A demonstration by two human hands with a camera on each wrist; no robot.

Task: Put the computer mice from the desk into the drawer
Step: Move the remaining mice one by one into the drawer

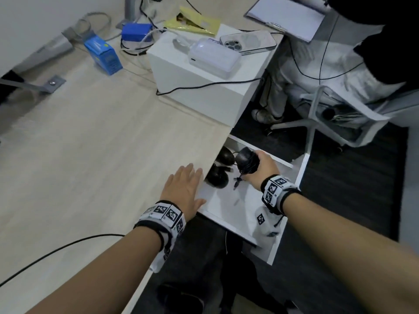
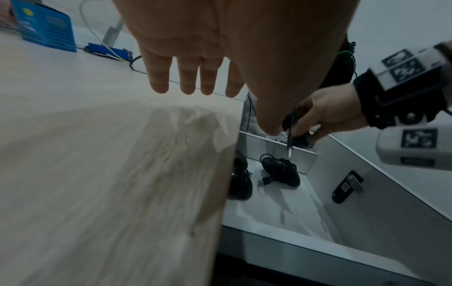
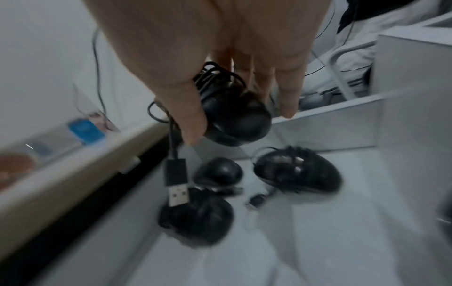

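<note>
Right hand [image 1: 260, 171] is over the open drawer [image 1: 301, 177] with a black mouse [image 1: 247, 162] in its grasp, fingers [image 3: 289, 96] and thumb curled round the body, the cable wound about it; the USB plug [image 3: 177, 185] dangles free below on a short length of cable, hanging above the mice already inside; the held mouse is up in the air, not touching the drawer floor. Down in the drawer, the right wrist view shows three more black mice lying on the white bottom: a cable-wrapped mouse [image 3: 298, 172] toward the drawer's back wall, a smaller mouse [image 3: 218, 171] beside it, and a near mouse [image 3: 195, 218] right under the dangling plug, close to the edge of the table [image 1: 90, 143]; a loose plug [image 3: 255, 201] lies on the drawer floor between them; that view is blurred, so finer detail is hard to read. Left hand [image 1: 183, 189] is released, fingers [image 2: 187, 77] straight and spread over the corner of the table just beside the drawer, holding nothing; whether the palm touches the wood I cannot tell. Farther back on the table sits a white box [image 1: 199, 87] carrying a white device [image 1: 214, 57] and a phone [image 1: 248, 43]; a blue carton [image 1: 103, 54] lies to the left, well apart from the hands; a black cable [image 1: 56, 248] trails over the near table edge.
</note>
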